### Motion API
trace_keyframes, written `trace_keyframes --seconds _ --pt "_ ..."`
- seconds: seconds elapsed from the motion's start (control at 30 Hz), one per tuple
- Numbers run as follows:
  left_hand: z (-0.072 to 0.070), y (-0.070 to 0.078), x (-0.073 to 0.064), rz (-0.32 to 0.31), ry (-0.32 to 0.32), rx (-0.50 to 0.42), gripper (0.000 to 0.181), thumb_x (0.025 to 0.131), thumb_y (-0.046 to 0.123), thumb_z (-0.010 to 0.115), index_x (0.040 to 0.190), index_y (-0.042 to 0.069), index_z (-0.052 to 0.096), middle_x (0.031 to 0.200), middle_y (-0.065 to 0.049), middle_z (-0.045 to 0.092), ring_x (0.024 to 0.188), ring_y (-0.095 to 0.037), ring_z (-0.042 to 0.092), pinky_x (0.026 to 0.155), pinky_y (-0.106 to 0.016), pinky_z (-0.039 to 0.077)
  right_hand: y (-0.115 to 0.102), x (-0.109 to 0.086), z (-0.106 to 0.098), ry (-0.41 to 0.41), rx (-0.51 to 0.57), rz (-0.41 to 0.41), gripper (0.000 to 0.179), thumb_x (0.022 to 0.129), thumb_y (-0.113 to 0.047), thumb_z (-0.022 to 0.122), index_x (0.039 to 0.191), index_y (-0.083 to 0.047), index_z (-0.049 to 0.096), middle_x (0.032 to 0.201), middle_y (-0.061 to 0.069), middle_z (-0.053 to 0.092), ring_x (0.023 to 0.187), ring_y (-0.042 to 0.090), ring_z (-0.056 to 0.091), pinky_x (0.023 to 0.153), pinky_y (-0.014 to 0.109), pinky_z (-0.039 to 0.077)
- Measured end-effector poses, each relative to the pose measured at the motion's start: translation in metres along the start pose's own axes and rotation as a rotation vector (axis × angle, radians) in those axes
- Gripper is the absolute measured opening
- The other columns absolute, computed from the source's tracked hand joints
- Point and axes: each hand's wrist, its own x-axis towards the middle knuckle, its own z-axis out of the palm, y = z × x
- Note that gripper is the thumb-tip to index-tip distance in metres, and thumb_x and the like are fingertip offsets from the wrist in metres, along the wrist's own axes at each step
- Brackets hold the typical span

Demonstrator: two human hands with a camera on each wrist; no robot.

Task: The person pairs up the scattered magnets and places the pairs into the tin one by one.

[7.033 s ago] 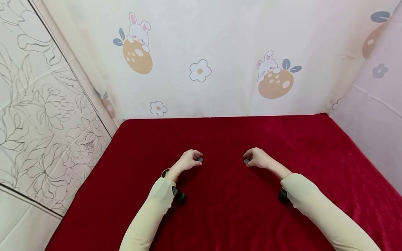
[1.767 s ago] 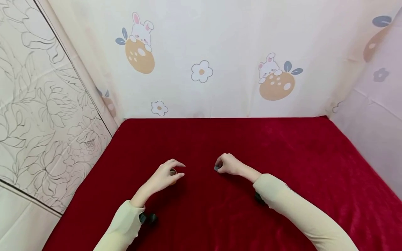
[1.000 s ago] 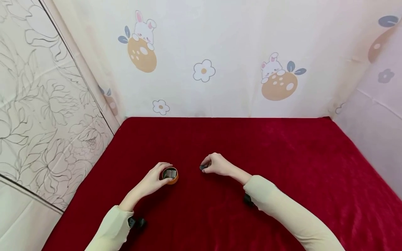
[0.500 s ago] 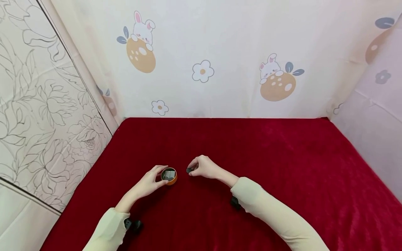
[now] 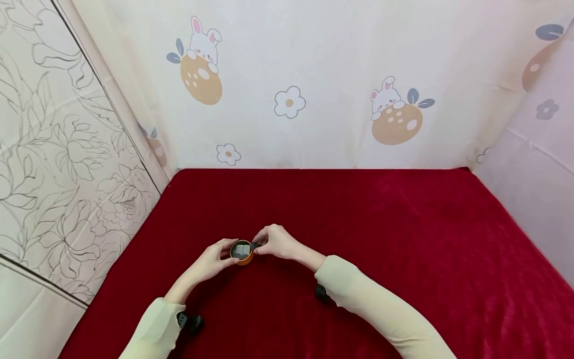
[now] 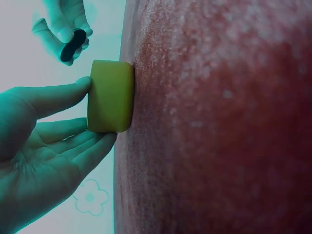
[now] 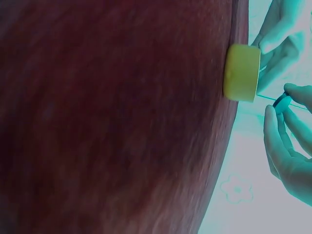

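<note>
A small round orange container, open at the top, stands on the red cloth left of the middle. Two pale grey squarish pieces show inside it. My left hand grips its side, thumb near and fingers far; in the left wrist view its wall looks yellow. Between thumb and fingertips, my right hand pinches a small dark round disc, right at the container's right rim. The right wrist view shows the disc tilted, above the level of the container's rim.
Dark red velvety cloth covers the table, with slight wrinkles at the right. Pale curtains printed with rabbits and flowers stand behind, and a flower-patterned panel at the left. Black wrist cameras hang under both sleeves.
Earlier both hands held small discs apart. The left hand then appeared without its disc and took hold of the container. The right hand has moved left with its disc, up to the container's rim.
</note>
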Motion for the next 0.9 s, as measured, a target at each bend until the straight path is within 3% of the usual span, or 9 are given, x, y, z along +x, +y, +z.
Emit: trace_keyframes --seconds 0.17,0.37,0.67,0.9 --pt "-0.004 0.006 0.001 0.002 -0.015 -0.041 0.049 0.08 0.006 0.063 0.122 -0.01 0.044 0.118 -0.024 0.048 0.105 -0.034 0.053 0.083 -0.038 0.045 -0.005 0.006 0.008 0.006 0.002 0.0 0.017 0.074 -0.005 0.068 0.09 0.0 0.068 0.086 0.008 0.065 0.073 0.012 0.06 0.061 0.016 0.046" --pt "-0.006 -0.002 0.002 -0.009 -0.024 -0.049 0.05 0.08 0.009 0.064 0.123 -0.008 0.045 0.12 -0.024 0.048 0.105 -0.033 0.053 0.081 -0.034 0.047 -0.01 0.012 0.017 0.007 0.016 0.029 0.019 0.074 -0.005 0.069 0.093 0.0 0.068 0.087 0.008 0.066 0.073 0.013 0.06 0.061 0.016 0.045" --pt "-0.005 -0.004 0.001 -0.006 -0.014 -0.068 0.05 0.079 0.009 0.065 0.122 -0.008 0.046 0.119 -0.024 0.049 0.104 -0.033 0.054 0.08 -0.032 0.047 -0.01 0.018 0.027 0.03 0.019 0.06 0.02 0.073 -0.005 0.069 0.093 0.002 0.068 0.087 0.008 0.067 0.074 0.012 0.061 0.06 0.014 0.045" --pt "-0.006 -0.003 0.0 -0.013 -0.024 -0.075 0.05 0.08 0.009 0.064 0.122 -0.009 0.045 0.12 -0.024 0.049 0.105 -0.033 0.053 0.081 -0.034 0.047 -0.011 0.016 0.027 0.026 0.083 0.072 0.024 0.075 -0.006 0.069 0.098 0.002 0.066 0.092 0.01 0.066 0.078 0.015 0.062 0.062 0.016 0.046"
